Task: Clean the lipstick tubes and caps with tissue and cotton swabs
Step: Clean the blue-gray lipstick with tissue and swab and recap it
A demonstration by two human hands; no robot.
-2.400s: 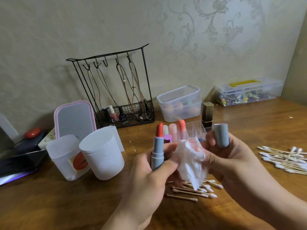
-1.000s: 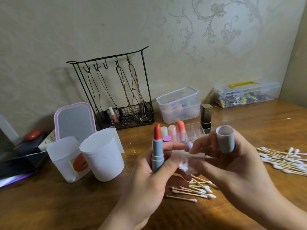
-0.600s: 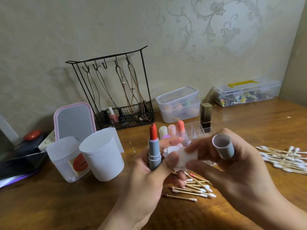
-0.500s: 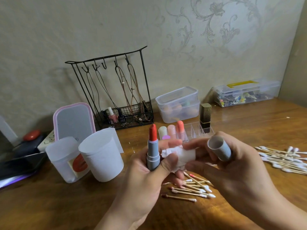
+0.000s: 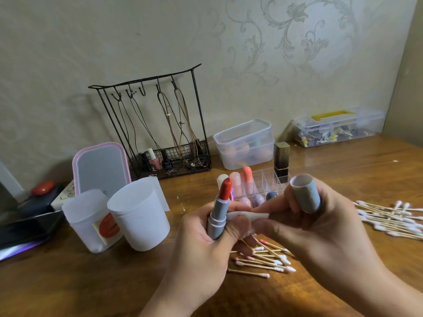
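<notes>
The job looks partly done: used cotton swabs (image 5: 263, 259) lie on the counter (image 5: 332, 170), while more lipsticks (image 5: 242, 186) wait in the clear organizer. The left hand (image 5: 201, 245) grips the open lipstick tube (image 5: 217, 216) upright. The right hand (image 5: 320, 232) holds its grey cap (image 5: 305, 193) in curled fingers and pinches the folded tissue (image 5: 249, 216) between both hands.
</notes>
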